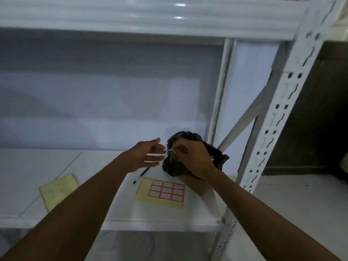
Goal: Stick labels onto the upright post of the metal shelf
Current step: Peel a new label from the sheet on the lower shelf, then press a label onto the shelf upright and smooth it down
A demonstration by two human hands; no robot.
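Right hand [190, 157]: thumb and forefinger clamped on one small white label [170, 150], the other fingers curled below. Left hand [145, 157]: fingers straight and spread, holding nothing, its forefinger tip at the label's left end; blur keeps me from telling whether it touches.

Label is held in the air above the shelf board, in front of the bag, left of the post and well apart from it. It reads as a thin pale strip, smeared by motion; no print can be made out.

Count:
- One white-painted perforated metal upright post [276, 117], near right. Its face shows paired round holes alternating with stepped slots all the way up.
- One thinner grey upright [220, 91] further back, with one slanted grey brace [244, 121] running between the two.
- One yellow backing sheet of red-bordered white labels [162, 193], flat on the white metal shelf board [160, 217] below my hands. Nine labels on it, three rows of three; bare yellow strips at its left and near edges.
- One pale yellow sheet [58, 191] to the left, lying askew under my left forearm.
- One thin black pen [140, 175], just beyond the label sheet.
- One crumpled black plastic bag [184, 136], far right of the board, sitting on one brown cardboard box [195, 185].
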